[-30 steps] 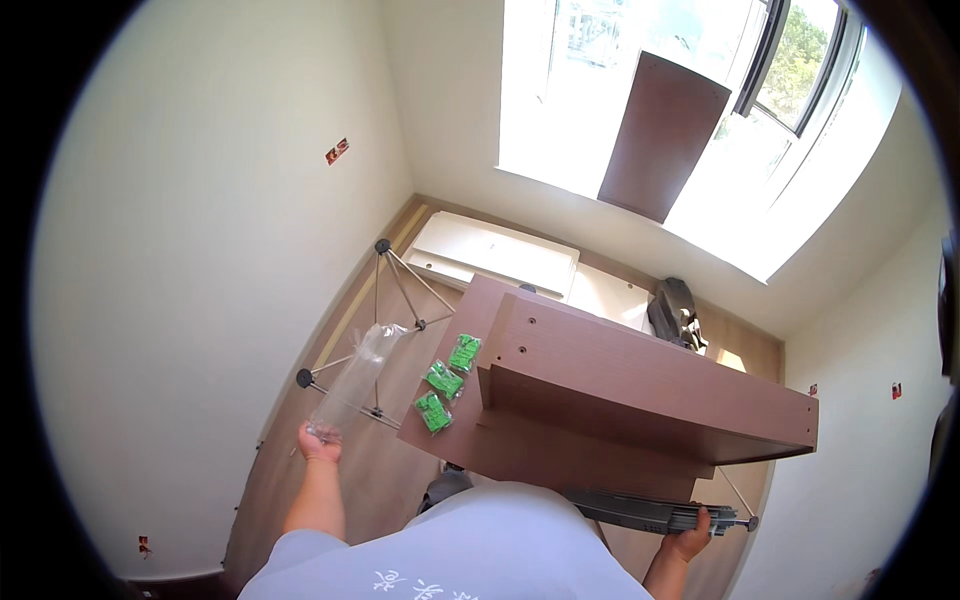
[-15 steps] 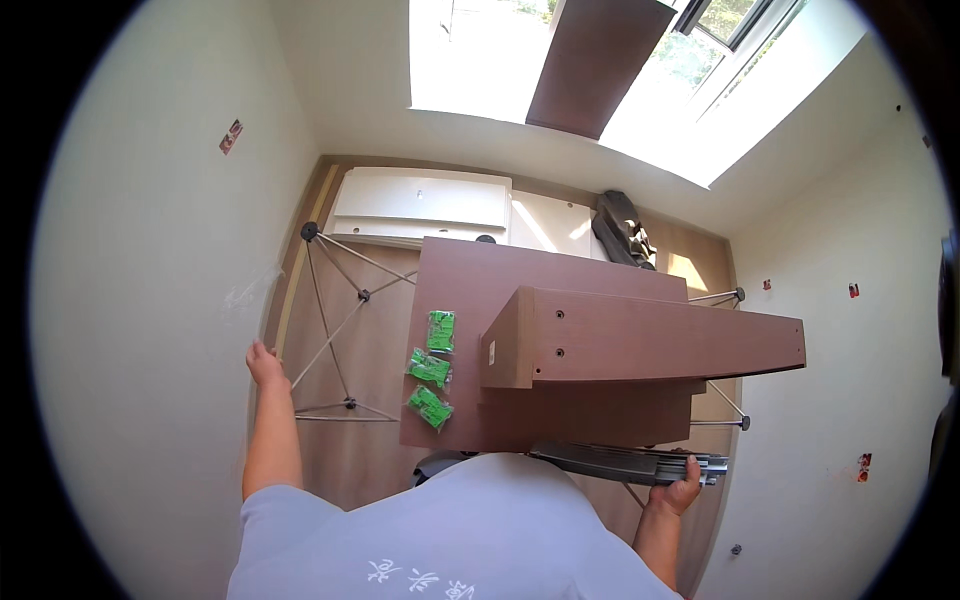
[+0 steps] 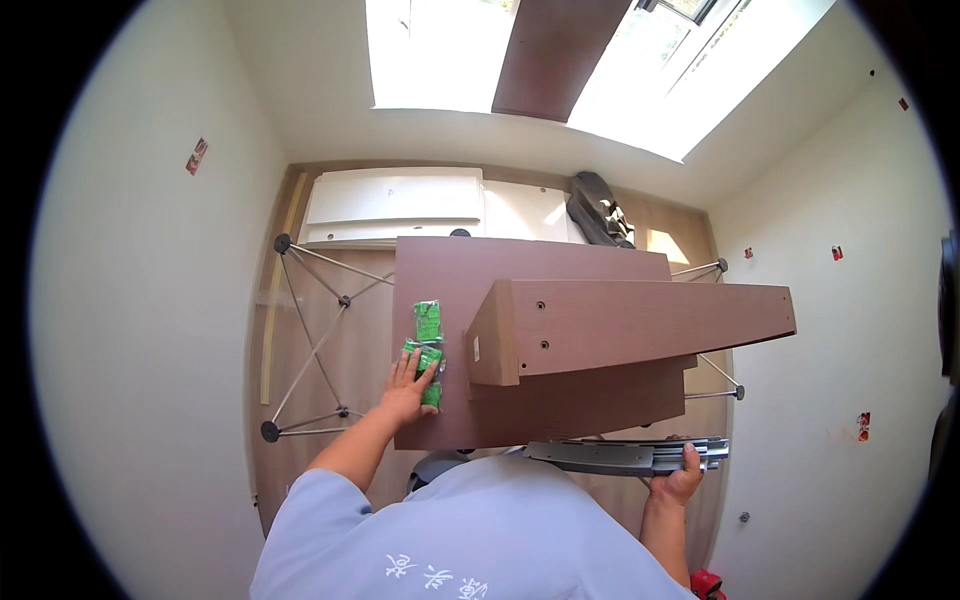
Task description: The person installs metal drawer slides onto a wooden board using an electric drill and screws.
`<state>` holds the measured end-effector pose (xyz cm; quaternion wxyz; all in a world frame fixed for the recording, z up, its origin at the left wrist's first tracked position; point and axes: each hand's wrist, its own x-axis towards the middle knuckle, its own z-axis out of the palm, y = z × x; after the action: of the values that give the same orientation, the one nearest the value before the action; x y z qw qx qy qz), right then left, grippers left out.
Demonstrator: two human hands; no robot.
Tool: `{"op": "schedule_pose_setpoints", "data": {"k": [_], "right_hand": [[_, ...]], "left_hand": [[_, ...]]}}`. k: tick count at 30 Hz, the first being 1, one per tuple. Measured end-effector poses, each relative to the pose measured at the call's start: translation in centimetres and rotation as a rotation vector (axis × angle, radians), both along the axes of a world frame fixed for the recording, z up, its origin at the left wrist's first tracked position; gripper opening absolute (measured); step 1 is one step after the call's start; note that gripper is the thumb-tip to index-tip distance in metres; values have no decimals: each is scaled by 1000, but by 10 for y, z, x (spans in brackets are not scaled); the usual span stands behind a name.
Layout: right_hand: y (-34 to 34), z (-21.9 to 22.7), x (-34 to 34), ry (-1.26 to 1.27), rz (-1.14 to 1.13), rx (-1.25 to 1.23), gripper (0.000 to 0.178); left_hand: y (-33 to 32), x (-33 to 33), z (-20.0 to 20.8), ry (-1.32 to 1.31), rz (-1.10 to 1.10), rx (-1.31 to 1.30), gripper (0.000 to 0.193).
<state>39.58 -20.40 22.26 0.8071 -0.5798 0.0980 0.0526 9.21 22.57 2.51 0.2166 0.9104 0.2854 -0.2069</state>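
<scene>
At the left edge of a brown board [image 3: 430, 270], my left hand [image 3: 404, 393] lies palm down over small green plastic-wrapped packets. Its fingers are spread and touch the middle packet [image 3: 428, 352]; the lower packet [image 3: 432, 395] shows partly beside the hand. A third packet [image 3: 428, 320] lies just beyond the fingertips. Near the board's front right corner, my right hand [image 3: 680, 482] grips one end of a bundle of metal drawer slides [image 3: 600, 457], held level in front of my body. Right of the packets sits a long brown wooden piece with screw holes [image 3: 640, 315].
A folding metal frame [image 3: 320, 345] with black joints sticks out on both sides under the board. White panels [image 3: 395, 195] and a dark bag [image 3: 595, 212] lie on the floor beyond. Another brown panel [image 3: 558, 55] stands at the window. Walls rise on both sides.
My left hand has moved from beside the left wall, rightward onto the green packets. The packets now sit closer together. My right hand still holds the drawer slides.
</scene>
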Motion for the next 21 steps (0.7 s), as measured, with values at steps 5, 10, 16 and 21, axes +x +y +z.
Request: {"op": "schedule_pose_setpoints", "data": {"k": [5, 10, 16, 21], "right_hand": [[9, -9, -27, -33, -74, -68, 27], [24, -22, -45, -50, -47, -91, 27], [81, -34, -45, -32, 21, 36, 34], [132, -41, -49, -71, 229, 170, 38]], "left_hand": [[107, 70, -28, -105, -41, 41, 117], [169, 141, -29, -132, -48, 80, 105], [139, 122, -54, -816, 322, 167, 51], [47, 44, 20, -722, 189, -370, 30]]}}
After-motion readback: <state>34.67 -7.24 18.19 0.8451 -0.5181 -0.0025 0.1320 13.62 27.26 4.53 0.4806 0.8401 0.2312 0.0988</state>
